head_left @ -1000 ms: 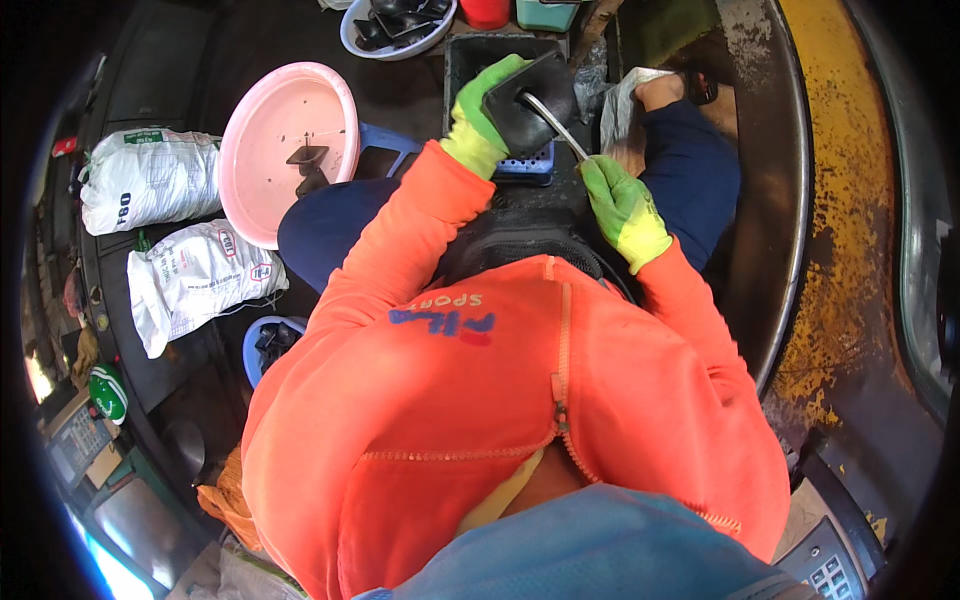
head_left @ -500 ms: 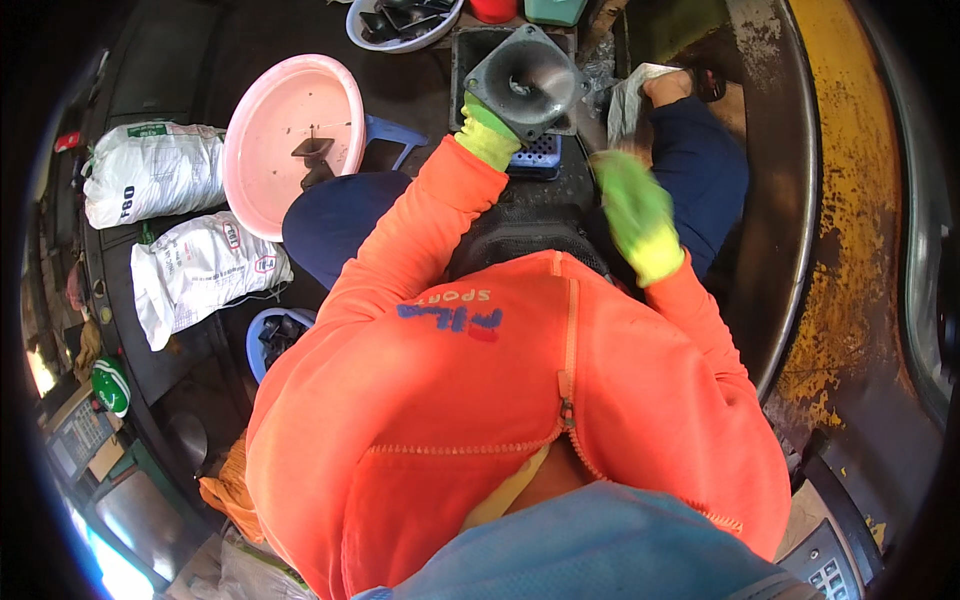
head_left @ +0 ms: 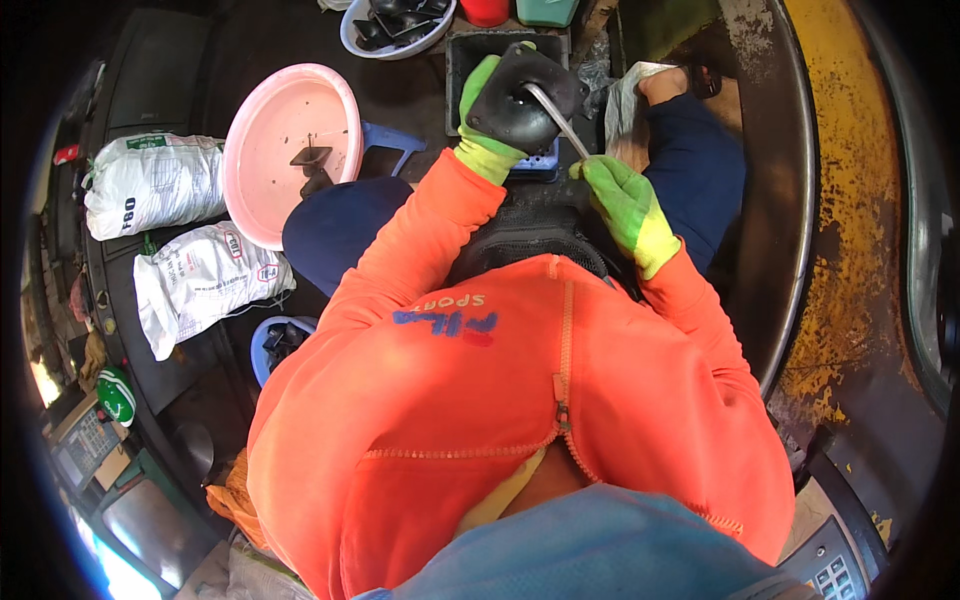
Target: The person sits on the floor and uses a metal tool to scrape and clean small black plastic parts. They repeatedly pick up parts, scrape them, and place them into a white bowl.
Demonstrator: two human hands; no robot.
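Observation:
My left hand (head_left: 482,140), in a green-yellow glove, grips a black square-flanged part (head_left: 515,112) with holes at its corners. The flange is tilted toward me. My right hand (head_left: 620,195), gloved the same way, is closed round the near end of a thin metal rod (head_left: 555,117). The rod's far end reaches the opening in the middle of the black part; how deep it goes is hidden. Beneath the part lies a dark rectangular tray (head_left: 460,75), with a blue perforated basket (head_left: 543,165) showing at its near side.
A pink basin (head_left: 265,110) at left holds a small dark flanged piece (head_left: 312,157). Two white sacks (head_left: 155,185) lie beyond it. A bowl (head_left: 350,40) of black parts stands at the top, a blue bowl (head_left: 258,350) lower left. A rusty yellow metal frame (head_left: 850,200) rises at right.
The right hand, blurred earlier, now shows the rod, which reaches into the black part's centre. The left hand has turned the part, so its flange looks flatter and more closed at the middle.

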